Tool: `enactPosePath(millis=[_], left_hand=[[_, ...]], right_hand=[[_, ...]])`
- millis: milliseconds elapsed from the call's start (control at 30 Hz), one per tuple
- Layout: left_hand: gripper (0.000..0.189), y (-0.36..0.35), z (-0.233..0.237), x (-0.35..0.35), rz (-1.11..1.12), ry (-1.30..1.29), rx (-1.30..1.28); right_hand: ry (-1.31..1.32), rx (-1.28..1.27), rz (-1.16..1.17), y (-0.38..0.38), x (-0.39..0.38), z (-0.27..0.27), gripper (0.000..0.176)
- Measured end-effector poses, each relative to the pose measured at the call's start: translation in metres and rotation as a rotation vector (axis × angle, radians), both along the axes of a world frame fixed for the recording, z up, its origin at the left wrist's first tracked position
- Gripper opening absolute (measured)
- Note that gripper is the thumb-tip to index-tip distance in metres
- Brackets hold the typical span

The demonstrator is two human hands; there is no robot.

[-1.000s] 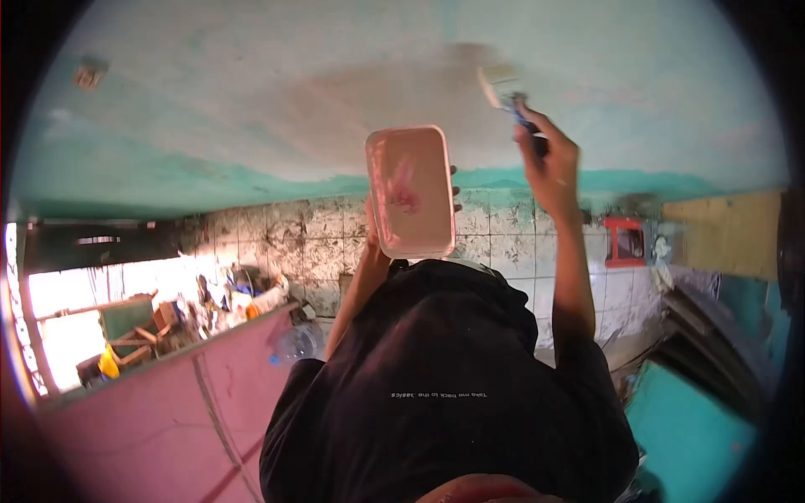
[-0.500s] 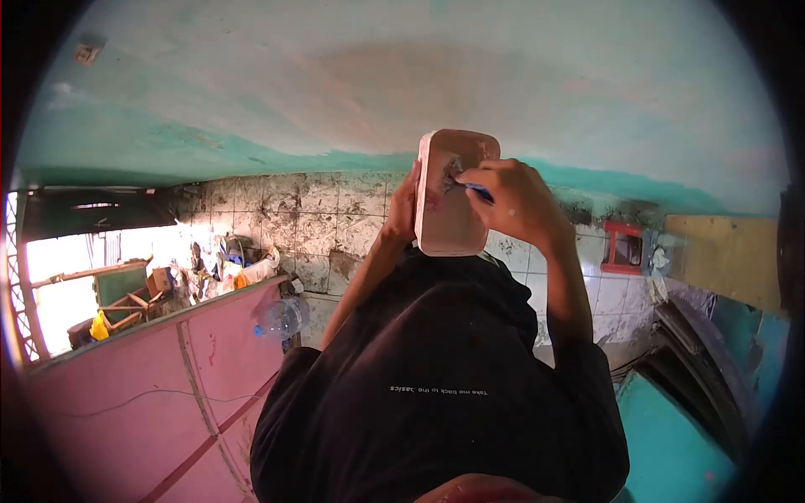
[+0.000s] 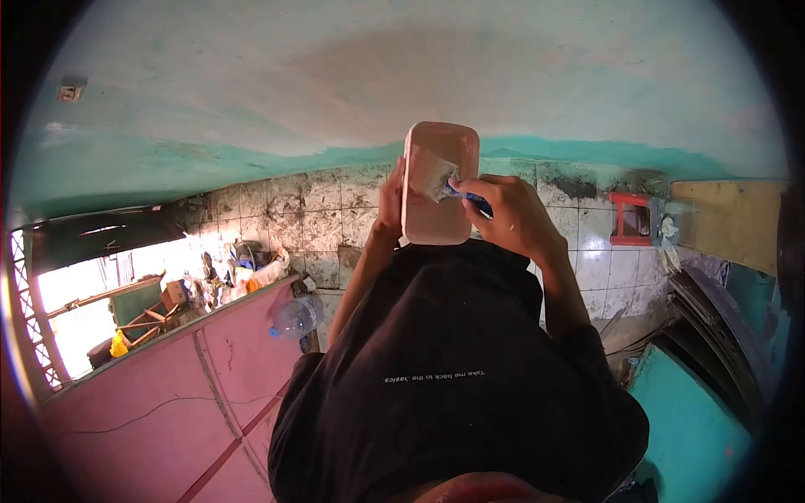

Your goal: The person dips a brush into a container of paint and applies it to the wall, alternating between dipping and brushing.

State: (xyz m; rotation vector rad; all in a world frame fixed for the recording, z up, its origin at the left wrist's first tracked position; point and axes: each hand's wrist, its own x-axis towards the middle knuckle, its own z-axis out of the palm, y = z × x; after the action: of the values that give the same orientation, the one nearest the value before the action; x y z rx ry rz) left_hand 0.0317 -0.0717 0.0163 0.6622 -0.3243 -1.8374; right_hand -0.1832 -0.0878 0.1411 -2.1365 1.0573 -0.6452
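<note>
Head view coverage was taken looking down over a black shirt [image 3: 453, 369], with both forearms raised in front of the torso. A pink plastic tub [image 3: 432, 222] was held upright with its long side vertical and its open face turned toward the camera. It was positioned above the collar of the shirt and in front of the tiled floor [image 3: 327, 226].

The left hand [image 3: 388, 197] was closed around the tub's left edge, with the fingers wrapped behind it and hidden from view. The right hand [image 3: 511, 214] was closed around the blue handle of a paintbrush [image 3: 449, 186]. The brush was angled up and to the left, so that its pale bristles were placed inside the upper half of the tub, against the inner face. The knuckles of the right hand were located just beside the tub's right edge.

A teal painted wall [image 3: 251, 84] with a large brownish patch was recorded across the upper part of the frame. A red stool [image 3: 631, 220] was seen on the floor to the right of the right hand, well apart from it. A clear plastic bottle [image 3: 293, 317] was seen near the left elbow, at the top edge of a pink panel [image 3: 151, 402]. Assorted clutter was visible beyond the panel, too small to be identified.
</note>
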Motion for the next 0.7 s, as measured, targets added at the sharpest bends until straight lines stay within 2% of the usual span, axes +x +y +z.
enactPosePath(millis=[67,167,200,267,333,400,433,500,533,567,633,667,700], left_hand=[[0.054,-0.002,0.0,0.001,-0.032,-0.021,-0.041],[0.055,0.014,-0.006,0.003,-0.023,-0.345,-0.039],[0.055,0.016,-0.005,0.003,-0.004,-0.142,0.003],[0.055,0.018,-0.035,0.018,-0.02,-0.22,0.081],[0.055,0.016,-0.024,0.013,-0.054,-0.289,0.155],[0.056,0.013,-0.003,0.001,-0.026,-0.182,-0.011],[0.056,0.011,0.006,-0.002,-0.034,-0.177,-0.015],[0.057,0.013,0.018,0.002,-0.066,-0.314,-0.003],[0.059,0.013,0.019,0.014,-0.216,-0.408,0.072],[0.059,0.012,0.019,0.019,-0.223,-0.406,0.071],[0.061,0.009,0.016,0.025,-0.495,-1.027,-0.002],[0.061,0.007,0.011,0.02,-0.499,-1.027,-0.006],[0.062,0.006,0.004,0.014,-0.337,-0.754,0.022]], right_hand=[[0.059,-0.015,0.02,0.001,0.003,-0.013,0.026],[0.095,0.037,0.064,0.007,0.007,-0.01,0.025],[0.075,0.08,0.064,0.008,0.009,-0.008,0.025],[0.098,0.05,0.04,0.008,0.015,-0.009,0.025],[0.13,0.019,-0.001,0.007,0.017,-0.015,0.026],[0.166,-0.017,0.075,0.005,0.018,-0.028,0.026],[0.171,-0.019,0.066,0.002,0.014,-0.025,0.026],[0.144,0.013,0.092,-0.001,0.009,-0.014,0.025],[0.146,0.017,0.085,-0.001,0.009,-0.011,0.025],[0.165,0.022,0.054,-0.001,0.009,-0.009,0.025],[0.185,0.024,0.017,-0.002,0.012,-0.01,0.025],[0.218,0.06,0.05,-0.002,0.014,-0.014,0.024],[0.25,0.094,0.085,-0.002,0.016,-0.016,0.024]])
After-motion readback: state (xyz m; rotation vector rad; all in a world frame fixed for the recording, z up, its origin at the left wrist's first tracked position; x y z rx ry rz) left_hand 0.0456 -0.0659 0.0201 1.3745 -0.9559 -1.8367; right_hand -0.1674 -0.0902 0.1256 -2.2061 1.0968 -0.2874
